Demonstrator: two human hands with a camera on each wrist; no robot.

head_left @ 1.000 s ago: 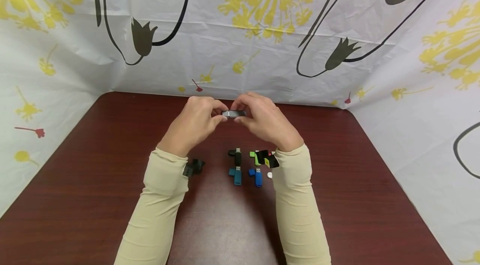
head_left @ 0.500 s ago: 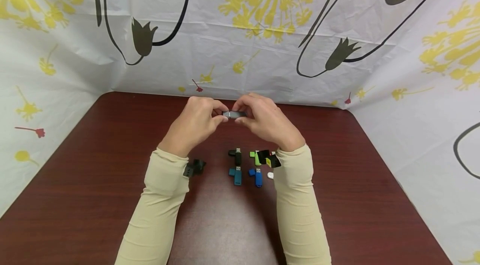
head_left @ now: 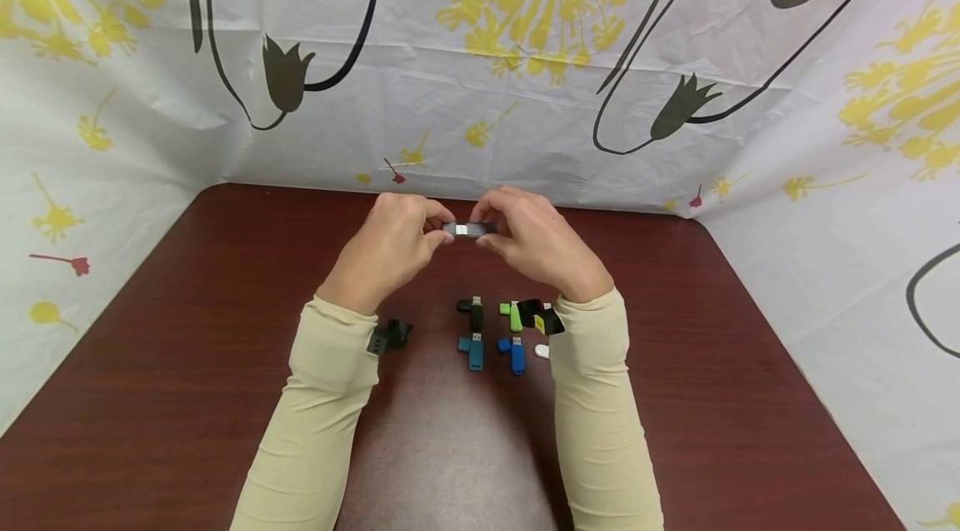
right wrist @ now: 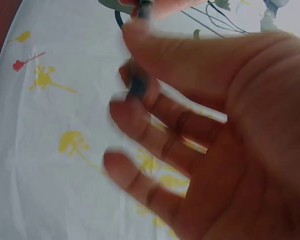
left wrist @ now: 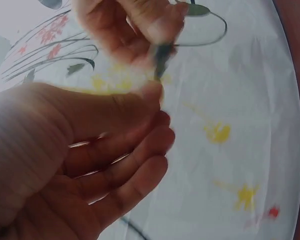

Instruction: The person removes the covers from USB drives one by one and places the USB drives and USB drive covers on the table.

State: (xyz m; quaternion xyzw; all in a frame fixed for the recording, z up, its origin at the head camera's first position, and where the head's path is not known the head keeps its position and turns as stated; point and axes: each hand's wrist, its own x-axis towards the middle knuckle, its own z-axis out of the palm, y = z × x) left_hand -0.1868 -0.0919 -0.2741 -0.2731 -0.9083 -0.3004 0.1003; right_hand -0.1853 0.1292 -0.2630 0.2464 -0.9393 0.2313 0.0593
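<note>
Above the far part of the table, both hands hold one grey USB flash drive level between them. My left hand pinches its cap between thumb and index finger. My right hand pinches the body at the other end. The silver metal plug shows between cap and body. In the left wrist view, the left hand has its other fingers curved beside the thumb, and the drive is a blurred dark shape. The right wrist view shows the right hand with a dark piece at its fingers.
Nearer on the brown table lie uncapped flash drives with caps beside them: black, teal, green and blue. A white piece is partly hidden by the right sleeve. A patterned white sheet surrounds the table.
My right hand has shifted slightly right, away from the left. The gap between cap and body has widened, and more of the silver plug shows.
</note>
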